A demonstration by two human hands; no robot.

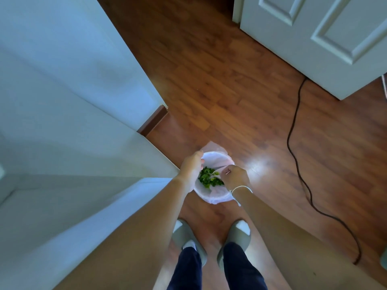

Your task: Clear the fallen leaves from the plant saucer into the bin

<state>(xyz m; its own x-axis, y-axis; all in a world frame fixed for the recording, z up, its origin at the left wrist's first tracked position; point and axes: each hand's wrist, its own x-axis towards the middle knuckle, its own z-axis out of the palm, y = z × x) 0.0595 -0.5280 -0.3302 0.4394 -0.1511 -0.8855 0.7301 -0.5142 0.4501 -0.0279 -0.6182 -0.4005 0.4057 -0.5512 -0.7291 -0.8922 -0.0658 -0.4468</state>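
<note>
The person stood over a small round bin (216,197) lined with a pale plastic bag, which sat on the wooden floor (219,84) in the lower middle of the frame, just in front of their grey slippers (238,230). Both arms reached straight down to it. The left hand (191,167) was closed on the left edge of the liner, I think to keep the mouth of the bag wide and steady. The right hand (235,177) was over the right side of the opening, its fingers drawn together around something thin; whether this was a fold of the bag or a small tool, I could not tell. A white string bracelet (240,188) was around that wrist.

The green leaves (209,180) already lay in a heap inside the bin, between the two hands. The plant saucer itself was not in view. So the task looked almost finished, in my judgement.

A black cable (297,126) ran over the floor at the right, well apart from the bin, and a white panelled door (326,34) filled the upper right corner.
</note>
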